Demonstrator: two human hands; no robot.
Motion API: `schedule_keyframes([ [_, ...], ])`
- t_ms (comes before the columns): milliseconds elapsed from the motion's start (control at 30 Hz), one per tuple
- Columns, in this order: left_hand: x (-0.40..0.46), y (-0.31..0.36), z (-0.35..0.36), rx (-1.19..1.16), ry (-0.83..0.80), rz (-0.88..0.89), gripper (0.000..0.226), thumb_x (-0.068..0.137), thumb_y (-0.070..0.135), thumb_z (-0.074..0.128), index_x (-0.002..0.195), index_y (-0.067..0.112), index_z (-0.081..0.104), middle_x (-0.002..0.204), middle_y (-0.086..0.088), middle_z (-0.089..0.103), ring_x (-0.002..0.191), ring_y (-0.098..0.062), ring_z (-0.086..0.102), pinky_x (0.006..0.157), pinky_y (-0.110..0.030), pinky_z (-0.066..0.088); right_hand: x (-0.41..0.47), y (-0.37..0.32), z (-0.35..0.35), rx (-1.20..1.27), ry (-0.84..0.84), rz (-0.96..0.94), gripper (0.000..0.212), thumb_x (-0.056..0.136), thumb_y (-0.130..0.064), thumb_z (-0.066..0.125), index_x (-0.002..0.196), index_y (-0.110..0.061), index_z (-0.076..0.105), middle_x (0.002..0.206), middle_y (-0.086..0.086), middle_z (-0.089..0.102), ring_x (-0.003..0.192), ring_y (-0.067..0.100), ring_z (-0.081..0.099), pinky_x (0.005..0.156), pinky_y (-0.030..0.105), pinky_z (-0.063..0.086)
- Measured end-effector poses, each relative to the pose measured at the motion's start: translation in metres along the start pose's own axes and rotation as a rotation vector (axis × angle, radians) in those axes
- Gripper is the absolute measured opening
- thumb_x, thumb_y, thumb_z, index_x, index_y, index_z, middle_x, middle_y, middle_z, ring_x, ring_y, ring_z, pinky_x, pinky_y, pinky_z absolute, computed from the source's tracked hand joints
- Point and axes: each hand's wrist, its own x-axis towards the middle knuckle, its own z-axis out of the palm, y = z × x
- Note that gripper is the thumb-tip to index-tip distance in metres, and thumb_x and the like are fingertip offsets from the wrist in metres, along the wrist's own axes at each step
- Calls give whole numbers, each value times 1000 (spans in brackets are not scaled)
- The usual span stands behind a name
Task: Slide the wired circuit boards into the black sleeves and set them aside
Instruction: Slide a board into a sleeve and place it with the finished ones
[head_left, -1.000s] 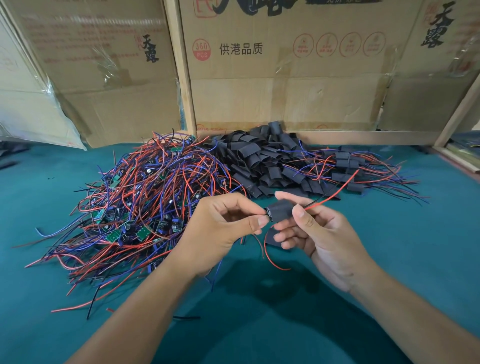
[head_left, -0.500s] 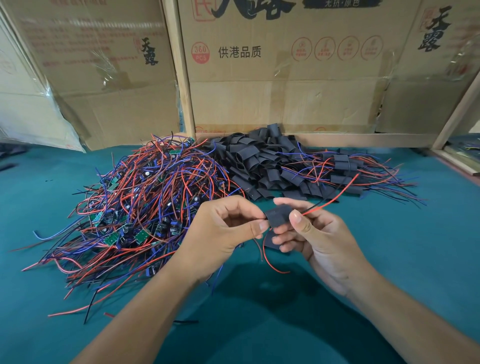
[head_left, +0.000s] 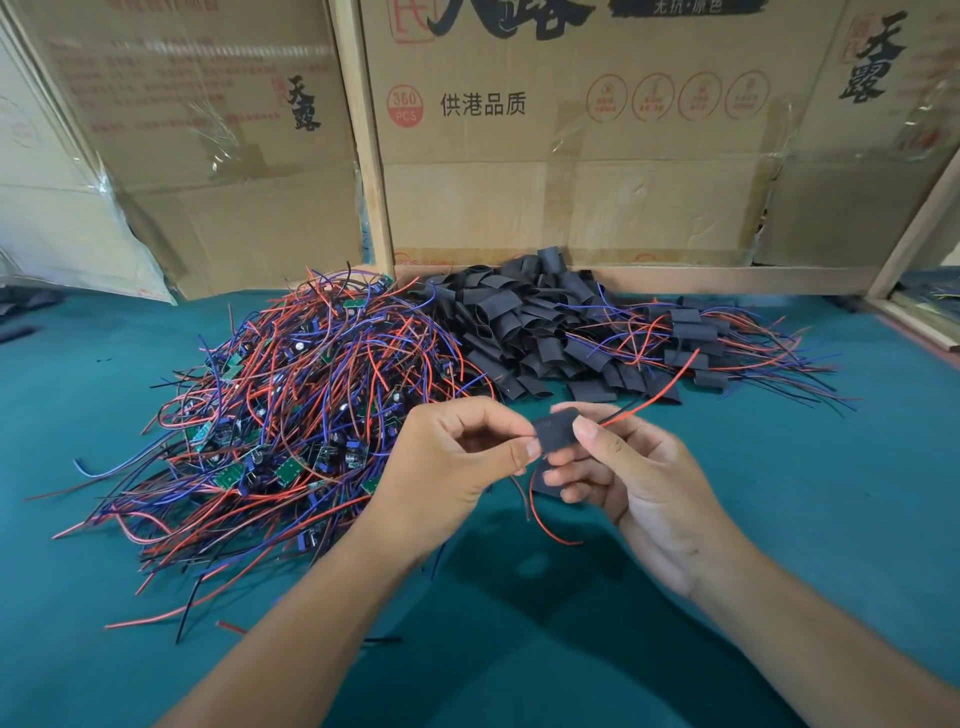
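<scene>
Fingers (head_left: 584, 434) of both hands pinching black sleeve (head_left: 556, 430) between them, red wire (head_left: 655, 396) trailing right

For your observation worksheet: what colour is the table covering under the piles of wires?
Teal green; the table covering shows best in the head view, the only view.
</scene>
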Motion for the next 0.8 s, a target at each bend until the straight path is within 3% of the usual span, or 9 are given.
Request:
schedule_keyframes([
  [100,-1,-2,2,60,-37,5,13,82,-1,76,79,11,74,69,4,69,65,-6,61,65,-18,47,-1,2,2,-45,85,59,31,70,-31,77,91,-11,67,77,17,70,62,26,70,46,26,50],
  [233,-2,-6,6,143,-60,-5,15,84,0,75,79,14,73,73,5,70,67,-7,60,67,-22,49,-2,3,4,-125,124,138,9,89,-18,69,85,-9,66,72,12,68,60,21,67,42,26,47],
  [400,-2,-7,5,92,-118,-93,11,91,7,71,99,11,65,75,-4,70,62,-17,60,68,-27,52,12,-21,-13,-198,256,89,13,95,-14,61,86,-7,67,66,6,69,54,14,65,41,22,47],
  [600,0,-10,1,144,-81,-133,6,95,14,66,101,14,64,66,1,66,55,-14,55,57,-21,47,80,-76,-63,-120,463,33,15,97,-18,59,83,-17,59,58,-1,68,47,7,64,41,17,46],
  [700,0,-13,-1,254,-70,-93,4,95,17,66,98,19,64,65,3,64,54,-12,54,57,-24,47,129,-106,-89,-108,561,26,8,98,-17,59,93,-11,59,72,6,66,51,11,64,44,20,50],
  [800,-1,-15,-4,503,-93,-20,2,95,26,66,96,25,64,63,9,60,54,-6,47,58,-24,42,151,-113,-109,-107,581,132,21,99,-19,60,116,-8,55,93,17,63,76,22,67,51,27,59],
])
